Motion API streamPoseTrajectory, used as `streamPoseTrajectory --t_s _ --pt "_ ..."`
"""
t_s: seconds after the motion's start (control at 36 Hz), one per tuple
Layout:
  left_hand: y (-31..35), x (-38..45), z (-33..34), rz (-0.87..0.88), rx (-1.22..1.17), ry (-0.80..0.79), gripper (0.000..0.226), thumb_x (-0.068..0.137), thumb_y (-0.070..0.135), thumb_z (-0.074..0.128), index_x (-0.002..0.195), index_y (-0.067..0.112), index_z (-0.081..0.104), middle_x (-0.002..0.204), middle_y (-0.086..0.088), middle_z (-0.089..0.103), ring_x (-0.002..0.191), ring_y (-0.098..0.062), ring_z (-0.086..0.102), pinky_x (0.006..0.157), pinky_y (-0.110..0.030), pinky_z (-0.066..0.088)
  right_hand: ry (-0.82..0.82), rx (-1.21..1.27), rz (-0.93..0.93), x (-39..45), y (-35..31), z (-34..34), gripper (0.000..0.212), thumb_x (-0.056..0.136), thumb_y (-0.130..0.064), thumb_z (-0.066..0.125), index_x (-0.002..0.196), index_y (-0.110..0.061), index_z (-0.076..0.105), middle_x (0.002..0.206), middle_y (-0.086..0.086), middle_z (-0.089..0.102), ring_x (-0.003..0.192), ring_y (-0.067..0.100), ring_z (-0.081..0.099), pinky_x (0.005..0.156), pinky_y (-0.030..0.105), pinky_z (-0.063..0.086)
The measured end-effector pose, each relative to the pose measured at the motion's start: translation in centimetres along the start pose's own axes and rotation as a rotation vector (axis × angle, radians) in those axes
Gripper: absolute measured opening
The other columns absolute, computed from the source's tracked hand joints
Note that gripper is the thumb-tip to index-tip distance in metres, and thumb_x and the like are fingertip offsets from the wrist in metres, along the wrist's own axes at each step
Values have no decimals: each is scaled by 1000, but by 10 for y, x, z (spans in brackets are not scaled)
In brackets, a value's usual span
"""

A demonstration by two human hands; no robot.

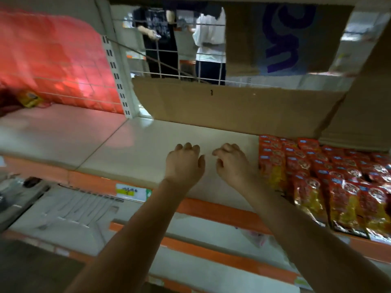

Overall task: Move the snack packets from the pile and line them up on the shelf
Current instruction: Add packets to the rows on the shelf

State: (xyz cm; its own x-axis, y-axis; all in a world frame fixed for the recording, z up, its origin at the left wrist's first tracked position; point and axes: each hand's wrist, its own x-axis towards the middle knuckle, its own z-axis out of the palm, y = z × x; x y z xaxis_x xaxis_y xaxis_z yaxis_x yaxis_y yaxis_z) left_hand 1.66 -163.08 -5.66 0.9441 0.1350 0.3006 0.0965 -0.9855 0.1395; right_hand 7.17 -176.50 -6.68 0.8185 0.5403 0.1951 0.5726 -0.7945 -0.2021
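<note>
Red and yellow snack packets lie in overlapping rows on the right part of the white shelf. My left hand hovers palm down over the bare shelf, fingers loosely curled, holding nothing. My right hand is beside it, just left of the nearest packet row, fingers also loosely curled and empty. No packet is in either hand.
A brown cardboard sheet stands along the shelf's back. Red netted goods and a yellow packet sit at the far left. Two people stand behind the wire grid. Orange-edged lower shelves lie below.
</note>
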Motion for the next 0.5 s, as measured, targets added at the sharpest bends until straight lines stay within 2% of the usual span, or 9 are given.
streamPoseTrajectory --t_s 0.17,0.5 --pt "-104 -6 -20 -62 64 28 35 96 32 37 120 13 55 111 -6 59 104 -24 52 79 -31 41 24 34 -89 46 -90 30 38 93 -7 45 128 -12 56 124 7 52 116 25 43 98 30 34" --pt "-351 -32 -78 -123 145 30 32 96 30 37 115 12 55 111 -6 58 104 -25 52 83 -33 40 70 91 -140 142 -326 87 37 92 -10 45 127 -15 57 123 4 55 114 24 46 99 30 35"
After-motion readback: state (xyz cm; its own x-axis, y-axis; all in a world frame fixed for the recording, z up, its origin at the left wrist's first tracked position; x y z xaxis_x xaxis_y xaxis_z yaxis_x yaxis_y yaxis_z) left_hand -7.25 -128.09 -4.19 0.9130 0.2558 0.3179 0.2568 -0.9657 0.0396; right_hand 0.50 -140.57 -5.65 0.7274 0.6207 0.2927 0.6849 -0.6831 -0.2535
